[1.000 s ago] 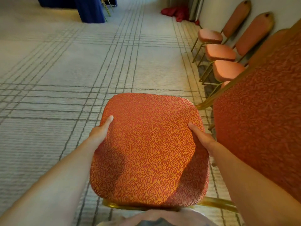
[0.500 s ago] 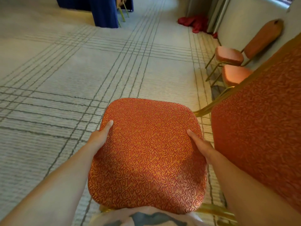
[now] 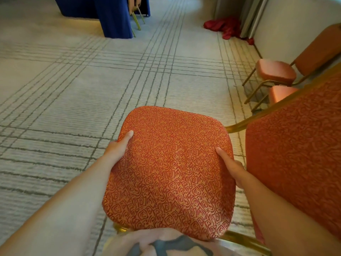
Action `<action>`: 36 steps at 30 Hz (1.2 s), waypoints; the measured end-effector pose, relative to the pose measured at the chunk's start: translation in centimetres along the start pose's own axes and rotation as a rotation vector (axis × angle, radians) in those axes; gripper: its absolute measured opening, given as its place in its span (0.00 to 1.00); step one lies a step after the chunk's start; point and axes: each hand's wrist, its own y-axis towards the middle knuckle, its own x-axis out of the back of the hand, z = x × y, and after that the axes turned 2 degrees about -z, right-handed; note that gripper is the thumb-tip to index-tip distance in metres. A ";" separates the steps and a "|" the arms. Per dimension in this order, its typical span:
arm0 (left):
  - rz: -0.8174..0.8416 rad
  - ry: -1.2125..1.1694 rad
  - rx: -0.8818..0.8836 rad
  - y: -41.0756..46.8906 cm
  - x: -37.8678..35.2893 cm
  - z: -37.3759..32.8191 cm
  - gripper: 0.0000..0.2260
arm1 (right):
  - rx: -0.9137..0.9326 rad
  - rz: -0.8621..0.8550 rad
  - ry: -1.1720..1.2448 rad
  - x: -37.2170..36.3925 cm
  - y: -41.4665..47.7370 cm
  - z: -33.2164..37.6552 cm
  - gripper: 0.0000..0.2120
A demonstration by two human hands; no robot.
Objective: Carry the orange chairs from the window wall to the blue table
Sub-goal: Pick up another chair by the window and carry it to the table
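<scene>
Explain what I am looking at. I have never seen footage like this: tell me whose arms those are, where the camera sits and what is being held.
There is no machine: a person works with two bare hands. One wide-angle camera worn on the person's head looks forward and down, so the arms reach in from below. The left hand and right hand grip the sides of the patterned seat of an orange chair, thumbs on top; its backrest stands at the right. Underneath is a striped carpet. Other chairs stand by the wall at right, the blue table is far ahead, and a red cloth heap lies near the wall.
</scene>
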 end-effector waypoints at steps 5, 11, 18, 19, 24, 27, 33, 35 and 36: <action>-0.014 0.014 -0.054 9.0 -1.0 -9.4 0.42 | 0.048 -0.050 0.041 -1.2 7.5 10.1 0.55; 0.057 0.019 -0.028 18.6 -5.1 -16.7 0.45 | -0.004 -0.068 0.025 -1.2 17.9 17.2 0.63; 0.039 -0.030 -0.003 30.3 -12.4 -28.4 0.41 | 0.019 -0.032 0.047 0.2 32.5 30.5 0.55; 0.041 -0.022 -0.006 31.7 -13.2 -30.2 0.42 | 0.009 -0.009 0.040 0.4 34.5 32.3 0.55; 0.009 -0.035 0.040 38.2 -15.9 -36.1 0.45 | -0.015 -0.037 -0.028 0.4 42.1 39.3 0.49; -0.001 -0.010 0.060 46.1 -17.6 -43.5 0.45 | -0.039 0.024 -0.051 -1.9 50.5 46.7 0.58; 0.006 0.032 0.053 52.0 -18.7 -47.1 0.46 | -0.071 0.029 -0.073 -3.1 58.3 48.5 0.56; 0.022 0.038 0.064 54.3 -19.3 -48.4 0.46 | -0.075 0.034 -0.067 -3.7 60.8 49.5 0.56; 0.019 0.036 0.070 57.2 -19.8 -50.0 0.46 | -0.074 0.019 -0.048 -4.8 62.4 51.5 0.56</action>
